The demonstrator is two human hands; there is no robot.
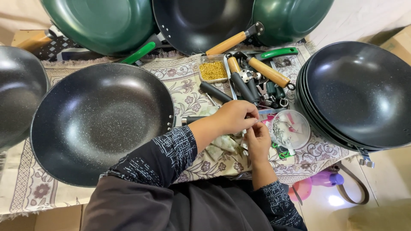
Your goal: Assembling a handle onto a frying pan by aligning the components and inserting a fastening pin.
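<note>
Both hands pinch together over the cloth [51, 188]: left hand [233, 116] and right hand [258, 139] pinching something tiny I cannot make out, beside the pan [98, 124] handle. I judge it light, slippery; fingertip hold suits.

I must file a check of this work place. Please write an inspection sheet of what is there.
Surface: patterned cloth covers the table.
Job's things: black speckled pan with a short handle stub, at the left hand.
Clutter: tray of loose handles, tub of gold pieces, clear tub of metal parts, stacked black pans, green pans.
Hands: left and right hand pinch something small, hidden.
Cables: nothing seen.
Surroundings: pink bottle on the floor.
</note>
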